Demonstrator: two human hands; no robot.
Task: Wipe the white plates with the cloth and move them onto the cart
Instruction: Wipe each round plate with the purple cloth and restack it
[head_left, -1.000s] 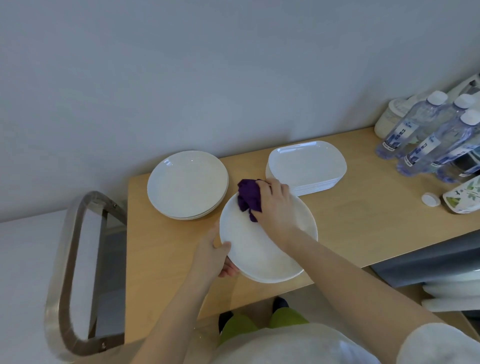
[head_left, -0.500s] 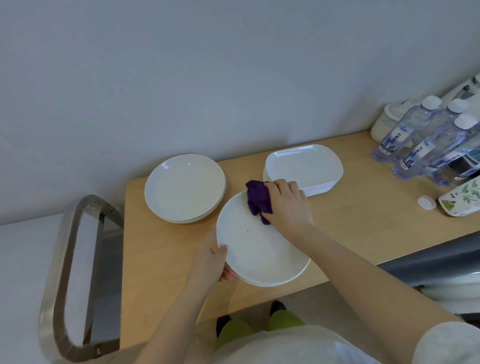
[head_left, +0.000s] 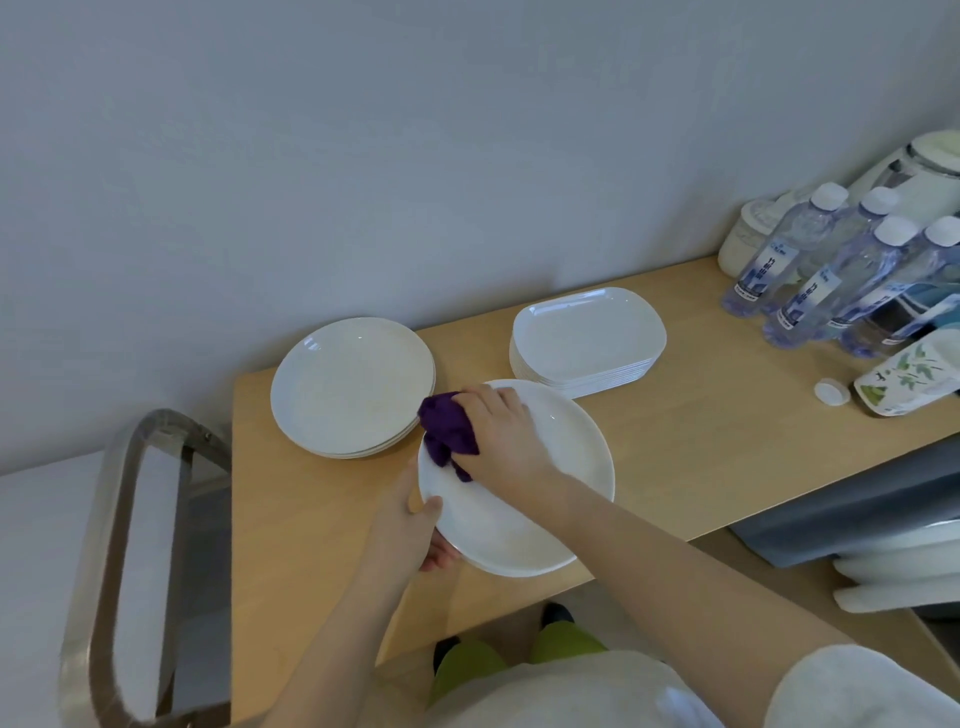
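Left hand (head_left: 410, 530) grip pinching tilted plate (head_left: 540, 499) rim, right hand (head_left: 498, 436) clutching cloth (head_left: 447, 426)

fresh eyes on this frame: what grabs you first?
The purple cloth stands out against all the white: the right hand presses it onto the far left part of a round white plate, which the left hand grips by its near left rim over the wooden table. Behind sit a stack of round plates at left and a stack of oblong plates at right, with water bottles clustered far right.
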